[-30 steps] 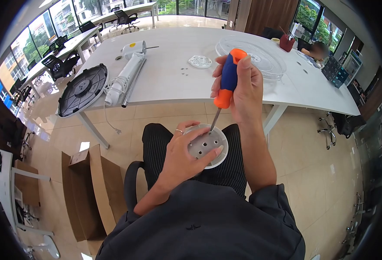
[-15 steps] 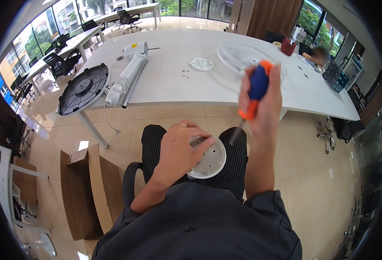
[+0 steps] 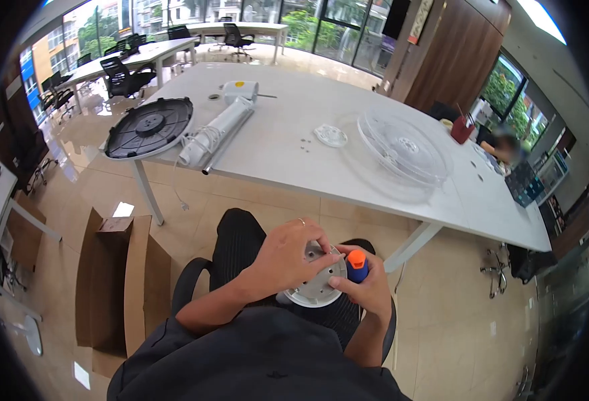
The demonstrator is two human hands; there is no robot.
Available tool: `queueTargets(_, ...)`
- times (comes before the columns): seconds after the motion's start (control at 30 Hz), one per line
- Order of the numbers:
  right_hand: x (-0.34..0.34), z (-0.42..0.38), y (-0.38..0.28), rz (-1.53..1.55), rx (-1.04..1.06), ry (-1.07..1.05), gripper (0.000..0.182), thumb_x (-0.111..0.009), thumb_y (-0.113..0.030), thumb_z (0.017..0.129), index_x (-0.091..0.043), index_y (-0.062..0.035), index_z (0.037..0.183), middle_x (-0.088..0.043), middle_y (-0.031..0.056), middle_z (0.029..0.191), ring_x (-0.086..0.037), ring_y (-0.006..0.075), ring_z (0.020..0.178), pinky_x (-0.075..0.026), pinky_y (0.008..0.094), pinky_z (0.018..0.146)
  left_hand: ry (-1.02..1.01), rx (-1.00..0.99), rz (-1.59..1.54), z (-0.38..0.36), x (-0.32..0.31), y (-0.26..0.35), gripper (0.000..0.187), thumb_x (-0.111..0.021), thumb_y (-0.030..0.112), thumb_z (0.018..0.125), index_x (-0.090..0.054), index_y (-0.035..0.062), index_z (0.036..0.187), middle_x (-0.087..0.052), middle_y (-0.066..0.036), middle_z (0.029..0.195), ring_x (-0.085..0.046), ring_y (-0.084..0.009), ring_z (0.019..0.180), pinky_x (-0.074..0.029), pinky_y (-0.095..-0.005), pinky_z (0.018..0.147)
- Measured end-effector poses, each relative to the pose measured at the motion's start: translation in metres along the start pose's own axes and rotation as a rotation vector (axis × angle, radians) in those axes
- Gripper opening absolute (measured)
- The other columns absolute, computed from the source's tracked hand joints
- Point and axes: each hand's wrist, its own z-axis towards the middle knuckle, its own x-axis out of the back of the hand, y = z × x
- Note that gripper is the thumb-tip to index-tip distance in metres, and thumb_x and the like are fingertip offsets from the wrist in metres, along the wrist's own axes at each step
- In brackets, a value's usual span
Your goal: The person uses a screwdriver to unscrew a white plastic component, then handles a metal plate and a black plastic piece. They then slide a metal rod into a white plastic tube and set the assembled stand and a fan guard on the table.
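Note:
A round white plastic part (image 3: pixel 318 294) with small holes in its face rests on my lap. My left hand (image 3: pixel 291 257) curls over its upper left side, thumb and fingers closed at the face. Whether something small is pinched between those fingertips is too fine to make out. My right hand (image 3: pixel 367 284) is closed around a screwdriver (image 3: pixel 357 265) with a blue and orange handle, held at the part's right side. The right thumb touches the face of the part. The screwdriver's shaft is hidden.
On the white table (image 3: pixel 274 157) ahead lie a black-backed round base (image 3: pixel 149 125), a white column with a coiled cord (image 3: pixel 217 130), a metal tube (image 3: pixel 227 144), a small white cover (image 3: pixel 331 136), several screws (image 3: pixel 304 144) and clear fan guards (image 3: pixel 405 147). An open cardboard box (image 3: pixel 110 294) stands left. A person (image 3: pixel 502 147) sits far right.
My right hand has come down and left with the screwdriver, from raised to beside the white part, and its thumb now touches it. The left hand stays on the part. The view has shifted.

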Motion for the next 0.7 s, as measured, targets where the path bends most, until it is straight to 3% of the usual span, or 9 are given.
queueTargets(0.07, -0.003, 0.005, 0.006, -0.009, 0.115, -0.004, 0.057, -0.088, -0.017, 0.07, -0.064, 0.0025, 0.118, -0.068, 0.0051, 0.097, -0.061, 0.0101, 0.088, -0.05, 0.0275, 0.081, 0.043, -0.035, 0.035, 0.007, -0.002, -0.003, 0.02, -0.081, 0.023, 0.078, -0.074, 0.0051, 0.085, -0.069, -0.009, 0.089, -0.067, -0.0257, 0.085, -0.052, -0.0353, 0.077)
queueTargets(0.13, -0.001, 0.005, 0.009, 0.066, -0.085, 0.058, 0.055, -0.087, -0.016, 0.07, -0.065, 0.0024, 0.117, -0.068, 0.0061, 0.096, -0.062, 0.0096, 0.086, -0.05, 0.0268, 0.079, 0.075, -0.075, 0.069, 0.012, 0.001, -0.009, 0.021, -0.08, 0.025, 0.079, -0.075, 0.0059, 0.088, -0.068, -0.009, 0.087, -0.066, -0.0254, 0.084, -0.052, -0.0355, 0.077)
queueTargets(0.2, -0.003, 0.007, 0.011, 0.119, 0.015, 0.086, 0.054, -0.086, -0.015, 0.07, -0.064, 0.0029, 0.117, -0.068, 0.0063, 0.095, -0.062, 0.0095, 0.084, -0.051, 0.0264, 0.077, -0.042, -0.079, -0.07, 0.016, 0.001, -0.012, 0.021, -0.078, 0.027, 0.082, -0.078, 0.0092, 0.092, -0.068, -0.008, 0.086, -0.066, -0.0241, 0.084, -0.051, -0.0347, 0.078)
queueTargets(0.3, -0.001, 0.007, 0.012, 0.108, -0.093, 0.089, 0.055, -0.086, -0.016, 0.07, -0.064, 0.0036, 0.117, -0.069, 0.0065, 0.096, -0.062, 0.0101, 0.085, -0.051, 0.0266, 0.078, -0.103, -0.066, -0.081, 0.019, 0.004, -0.02, 0.018, -0.079, 0.027, 0.081, -0.08, 0.0123, 0.092, -0.068, -0.006, 0.086, -0.066, -0.0219, 0.085, -0.051, -0.0333, 0.079)
queueTargets(0.37, -0.005, 0.01, 0.012, 0.137, 0.012, 0.072, 0.056, -0.086, -0.017, 0.069, -0.064, 0.0039, 0.117, -0.069, 0.0064, 0.096, -0.063, 0.0104, 0.086, -0.051, 0.0268, 0.078, -0.12, -0.034, -0.101, 0.018, 0.007, -0.019, 0.016, -0.08, 0.025, 0.08, -0.08, 0.0119, 0.089, -0.069, -0.006, 0.088, -0.066, -0.0208, 0.085, -0.051, -0.0328, 0.079)
queueTargets(0.53, -0.006, 0.01, 0.013, 0.144, 0.014, 0.057, 0.056, -0.086, -0.017, 0.069, -0.065, 0.0036, 0.117, -0.069, 0.0059, 0.096, -0.063, 0.0104, 0.086, -0.051, 0.027, 0.079, -0.184, 0.045, -0.215, 0.025, 0.016, -0.021, 0.014, -0.082, 0.02, 0.077, -0.08, 0.0102, 0.086, -0.071, -0.006, 0.091, -0.066, -0.0179, 0.084, -0.051, -0.0312, 0.077)
queueTargets(0.7, -0.005, 0.013, 0.023, 0.155, 0.039, 0.078, 0.054, -0.085, -0.017, 0.071, -0.065, 0.0034, 0.116, -0.067, 0.0038, 0.09, -0.062, 0.0089, 0.08, -0.051, 0.0248, 0.074, -0.2, -0.027, -0.482, 0.065, 0.024, -0.059, 0.014, -0.082, 0.017, 0.078, -0.078, 0.0047, 0.083, -0.072, -0.006, 0.081, -0.065, -0.0121, 0.077, -0.051, -0.0281, 0.071)
